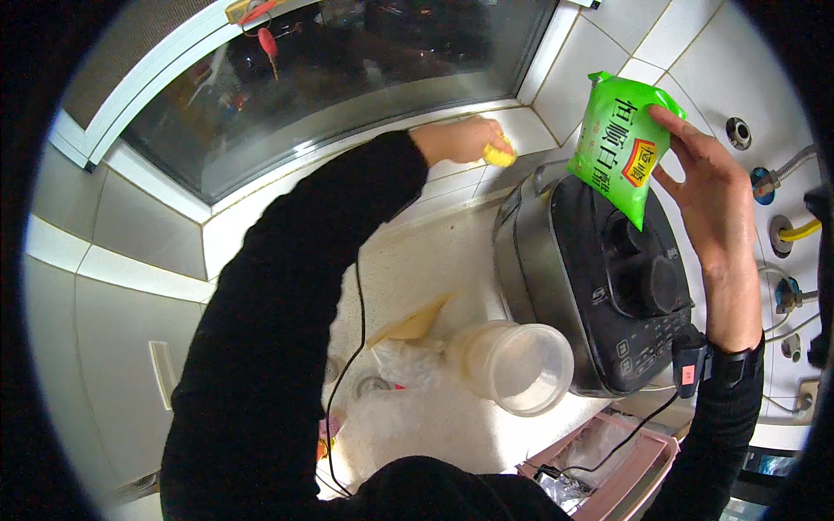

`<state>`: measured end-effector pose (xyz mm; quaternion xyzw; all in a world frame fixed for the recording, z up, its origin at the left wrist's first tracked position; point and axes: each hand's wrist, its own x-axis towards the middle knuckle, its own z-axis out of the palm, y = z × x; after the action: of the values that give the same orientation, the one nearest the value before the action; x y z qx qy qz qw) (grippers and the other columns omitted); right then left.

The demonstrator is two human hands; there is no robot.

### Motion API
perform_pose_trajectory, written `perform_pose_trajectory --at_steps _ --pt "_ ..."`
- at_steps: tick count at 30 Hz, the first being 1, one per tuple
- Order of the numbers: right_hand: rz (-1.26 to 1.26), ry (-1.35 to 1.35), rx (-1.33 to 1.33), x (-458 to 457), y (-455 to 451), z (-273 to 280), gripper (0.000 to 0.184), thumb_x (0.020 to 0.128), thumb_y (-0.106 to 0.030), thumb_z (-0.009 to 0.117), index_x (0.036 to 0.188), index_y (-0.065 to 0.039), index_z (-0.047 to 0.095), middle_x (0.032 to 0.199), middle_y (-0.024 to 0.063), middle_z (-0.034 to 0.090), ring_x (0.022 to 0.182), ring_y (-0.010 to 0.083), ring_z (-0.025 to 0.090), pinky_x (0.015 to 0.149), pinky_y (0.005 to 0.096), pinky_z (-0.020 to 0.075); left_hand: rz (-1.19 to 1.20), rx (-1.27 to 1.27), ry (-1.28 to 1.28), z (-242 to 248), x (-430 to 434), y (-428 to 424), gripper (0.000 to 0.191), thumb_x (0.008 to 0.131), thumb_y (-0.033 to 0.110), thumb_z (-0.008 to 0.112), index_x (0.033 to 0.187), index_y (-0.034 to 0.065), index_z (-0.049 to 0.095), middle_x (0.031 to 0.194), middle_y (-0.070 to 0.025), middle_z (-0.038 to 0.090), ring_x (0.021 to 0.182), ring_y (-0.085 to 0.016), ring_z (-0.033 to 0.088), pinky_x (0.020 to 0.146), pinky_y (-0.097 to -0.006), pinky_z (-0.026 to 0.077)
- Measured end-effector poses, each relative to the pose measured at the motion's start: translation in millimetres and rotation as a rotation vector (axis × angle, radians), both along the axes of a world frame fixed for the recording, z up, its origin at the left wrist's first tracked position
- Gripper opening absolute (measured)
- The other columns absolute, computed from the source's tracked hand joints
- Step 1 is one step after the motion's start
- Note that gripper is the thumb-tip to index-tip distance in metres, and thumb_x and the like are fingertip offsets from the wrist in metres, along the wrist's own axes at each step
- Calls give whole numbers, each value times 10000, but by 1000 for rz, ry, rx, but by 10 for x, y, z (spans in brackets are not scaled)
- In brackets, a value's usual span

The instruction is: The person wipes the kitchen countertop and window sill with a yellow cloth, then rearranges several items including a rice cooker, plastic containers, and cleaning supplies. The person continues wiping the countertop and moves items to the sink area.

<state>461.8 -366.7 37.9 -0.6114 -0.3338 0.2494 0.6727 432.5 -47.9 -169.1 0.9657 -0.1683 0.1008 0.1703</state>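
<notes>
In my left hand (464, 139) is a yellow sponge (500, 154), held against the white tiled window ledge (521, 130) near its corner. My left arm reaches across from the lower left in a black sleeve. At the right, my right hand (713, 185) grips a bright green plastic pouch (619, 140) by its side edge; the pouch bears large writing. It hangs tilted above the lid of a black and grey electric pressure cooker (625, 273), one corner pointing down. A black strap with a small device (689, 365) sits at my right wrist.
An open, cloudy plastic tub (531, 370) stands against the cooker's front. A brown paper piece (412, 320) and a clear plastic bag (405, 361) lie left of it. A pink bin (642, 469) is at lower right. A black cable (360, 312) runs beside my left sleeve. Wall pipes (791, 169) protrude at right.
</notes>
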Motion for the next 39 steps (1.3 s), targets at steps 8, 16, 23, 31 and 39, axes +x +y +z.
perform_pose_trajectory --at_steps 8,16,23,31,39 --pt "80 8 49 -17 -54 7 279 886 -209 450 1027 -55 635 1180 60 600 1145 153 450 980 415 305 37 -59 200 137 -929 166 599 707 -146 523 1194 195 603 1131 -135 545 1053 -307 516 927 -349 398" --pt "-20 35 60 -41 -75 -4 236 867 -217 478 970 -67 628 1169 68 609 1128 152 447 999 458 266 135 -78 -24 -49 -422 113 594 696 -156 495 1175 174 615 1088 -136 586 1062 -315 517 930 -352 395" --pt "-74 -40 32 -13 -59 -13 234 853 -238 499 963 -69 617 1178 95 604 1156 178 447 1005 468 266 640 213 -32 -197 756 -112 285 779 130 539 1026 99 677 1011 -96 647 1068 -289 495 829 -454 376" --pt "-72 -49 44 -57 -104 -16 257 863 -228 479 983 -56 627 1208 127 586 1193 195 445 995 438 281 688 234 -50 -282 1207 -447 237 791 138 581 964 12 682 1136 -208 531 1082 -398 466 876 -410 461" --pt "-77 -55 38 -83 -62 9 261 871 -228 468 988 -62 631 1212 122 585 1198 192 445 984 433 296 156 572 -6 -226 1161 -541 213 728 124 612 912 64 700 932 -127 662 939 -324 577 767 -461 469"
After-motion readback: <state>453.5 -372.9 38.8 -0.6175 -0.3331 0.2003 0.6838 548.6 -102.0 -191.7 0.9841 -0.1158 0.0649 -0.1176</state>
